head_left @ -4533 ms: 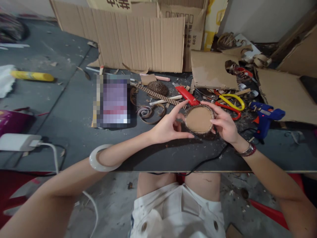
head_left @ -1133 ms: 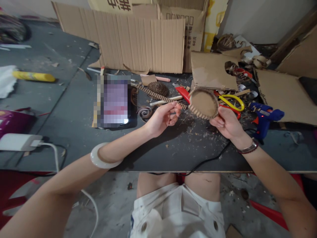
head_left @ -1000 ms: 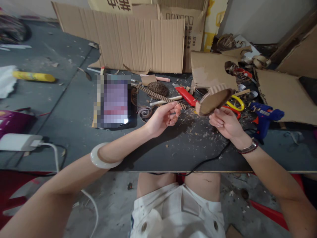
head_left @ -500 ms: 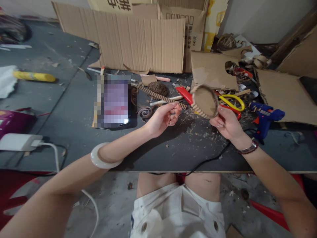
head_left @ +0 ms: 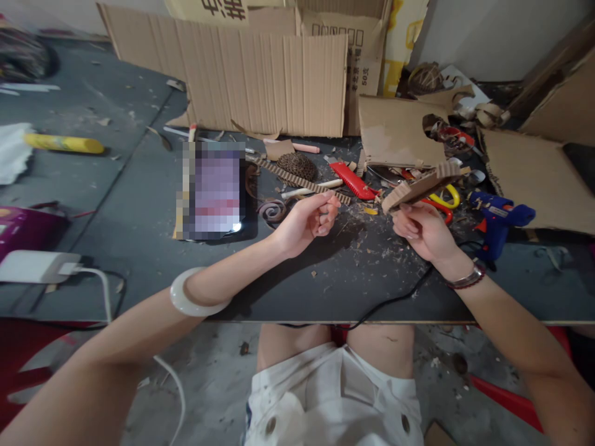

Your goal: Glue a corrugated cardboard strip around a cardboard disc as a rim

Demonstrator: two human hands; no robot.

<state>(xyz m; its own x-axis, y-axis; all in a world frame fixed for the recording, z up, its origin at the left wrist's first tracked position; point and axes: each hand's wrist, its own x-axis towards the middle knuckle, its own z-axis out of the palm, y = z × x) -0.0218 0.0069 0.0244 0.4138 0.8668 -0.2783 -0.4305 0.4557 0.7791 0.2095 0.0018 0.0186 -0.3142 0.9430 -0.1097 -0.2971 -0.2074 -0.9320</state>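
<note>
R hand [head_left: 421, 232] grasping round cardboard disc w/ corrugated rim [head_left: 425, 186], fingers curled under it; disc held tilted, nearly edge-on, above table. L hand [head_left: 307, 226] loosely curled, nothing visible in it, fingertips just beside corrugated cardboard strip [head_left: 302, 179]. Dark worktable [head_left: 297, 291] littered w/ shavings. Under disc: yellow-and-red scissors [head_left: 444, 197]; to its R, blue hot glue gun [head_left: 497, 217]; red box cutter [head_left: 352, 181] near strip's end. Far side: large cardboard sheets [head_left: 264, 80] propped upright.

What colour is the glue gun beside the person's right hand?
The plastic hot glue gun is bright blue, seen best in the head view.
</note>
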